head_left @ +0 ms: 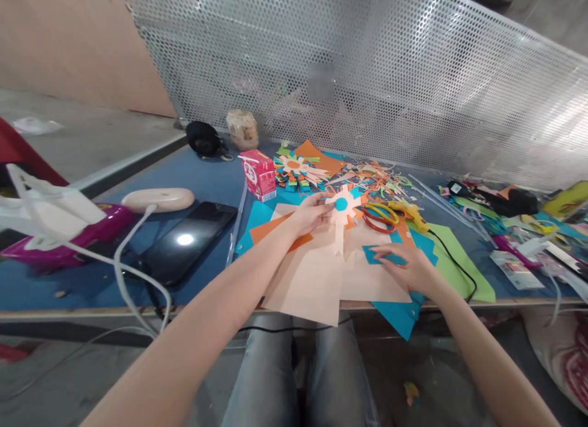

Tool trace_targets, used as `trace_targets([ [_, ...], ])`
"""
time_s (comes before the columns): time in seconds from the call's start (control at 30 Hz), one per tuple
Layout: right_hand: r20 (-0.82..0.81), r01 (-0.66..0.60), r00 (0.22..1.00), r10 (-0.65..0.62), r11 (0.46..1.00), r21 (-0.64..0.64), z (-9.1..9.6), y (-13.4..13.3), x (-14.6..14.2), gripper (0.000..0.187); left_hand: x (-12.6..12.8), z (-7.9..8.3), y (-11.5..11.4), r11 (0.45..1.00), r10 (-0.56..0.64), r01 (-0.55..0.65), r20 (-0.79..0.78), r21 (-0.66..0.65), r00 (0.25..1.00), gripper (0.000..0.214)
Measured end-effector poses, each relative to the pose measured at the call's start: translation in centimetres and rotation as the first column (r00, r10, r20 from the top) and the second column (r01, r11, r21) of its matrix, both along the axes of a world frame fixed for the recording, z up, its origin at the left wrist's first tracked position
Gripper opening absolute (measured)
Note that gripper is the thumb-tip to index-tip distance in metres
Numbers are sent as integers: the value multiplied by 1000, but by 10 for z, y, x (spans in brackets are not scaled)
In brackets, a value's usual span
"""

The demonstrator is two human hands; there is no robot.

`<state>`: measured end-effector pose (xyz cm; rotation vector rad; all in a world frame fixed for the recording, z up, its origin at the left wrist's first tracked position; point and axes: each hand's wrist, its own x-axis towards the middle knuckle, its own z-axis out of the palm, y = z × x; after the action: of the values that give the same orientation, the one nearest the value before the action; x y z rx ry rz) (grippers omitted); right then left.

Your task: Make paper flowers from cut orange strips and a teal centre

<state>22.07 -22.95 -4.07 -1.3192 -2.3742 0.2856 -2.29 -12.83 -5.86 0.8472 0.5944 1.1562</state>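
1. Nearest to the camera are the person's two forearms, the left forearm [206, 310] and the right forearm [482, 347]; between them, lower down, are the knees in jeans [271, 366].

2. The paper flower [353, 201] is in the middle of the work area, above the pale paper sheets [301, 286]. It has pale petals, a blue round centre [341, 204], orange parts behind the petals and a pale strip [339, 238] hanging below.

3. The left hand [316, 211] grips the flower at its left edge, with the fingers closed on the paper. In my judgement this is a good hold, because the centre stays uncovered. The pressure should be light, so the thin petals do not crease.

4. The right hand [407, 264] is lower and to the right, at a small blue piece [371, 255]. Its fingers are partly bent; I cannot tell whether they grip the piece or only touch it. To take it cleanly, it seems better to pinch one edge.

5. The left arm reaches forward and inward, the right arm comes diagonally from the right side. The right wrist is low, close to the papers.

6. A yellow tool [411, 216], probably a glue gun, lies beyond the right hand. Its black cable [452, 255] deserves care, because a sleeveless forearm passes near it.
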Motion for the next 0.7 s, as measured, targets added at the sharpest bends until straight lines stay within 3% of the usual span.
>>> trace_targets([
  [0.13,13,47,999,-48,996,82,4,-8,20,30,0,0,0,1000,-8,8,-4,2,1000,41],
  [0.23,123,36,992,-40,999,28,0,-7,29,41,1,0,-1,1000,3,-3,-7,-1,1000,38],
  [0.37,177,78,981,-75,997,-10,-4,-6,30,37,1,0,-1,999,32,-32,0,-17,999,35],
  [0.53,122,90,989,-89,996,-3,-4,-17,30,31,0,-1,-2,999,34,-34,-2,-12,999,32],
  [0.7,59,112,993,-105,987,-111,5,-38,39,31,2,0,0,998,57,-57,-11,-22,998,31],
])
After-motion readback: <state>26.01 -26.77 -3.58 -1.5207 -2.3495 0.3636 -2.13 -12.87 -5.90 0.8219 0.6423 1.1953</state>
